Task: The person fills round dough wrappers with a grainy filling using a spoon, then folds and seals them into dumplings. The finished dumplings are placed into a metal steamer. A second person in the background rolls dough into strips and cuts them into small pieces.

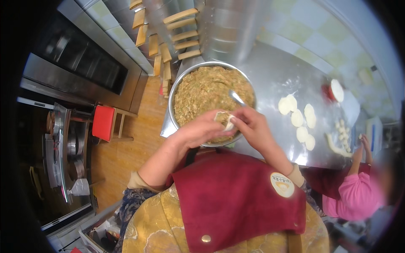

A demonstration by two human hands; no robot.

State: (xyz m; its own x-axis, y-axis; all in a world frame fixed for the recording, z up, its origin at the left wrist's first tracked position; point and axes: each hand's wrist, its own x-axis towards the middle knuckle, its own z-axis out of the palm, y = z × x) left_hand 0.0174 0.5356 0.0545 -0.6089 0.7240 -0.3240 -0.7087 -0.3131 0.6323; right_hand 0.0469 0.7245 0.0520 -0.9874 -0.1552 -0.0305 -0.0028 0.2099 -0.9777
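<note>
A round dough wrapper with minced filling (224, 120) lies in my left hand (205, 127), over the near part of a large steel bowl (171, 107). My right hand (251, 125) pinches the wrapper's right edge between thumb and fingers. A metal utensil (236, 97), its near end hidden by my right hand, angles over the bowl. Minced filling (208, 91) fills the bowl nearly to its rim. Several flat dough wrappers (297, 118) lie on the steel table (272, 76) to the right, some overlapping.
At the right, a co-worker in a pink top (357, 196) handles dough near a dough rope (335, 147) and small dough pieces (343, 132). A red container with a white top (336, 90) stands behind. A red-seated chair (104, 123) and a metal rack (63, 132) are at left.
</note>
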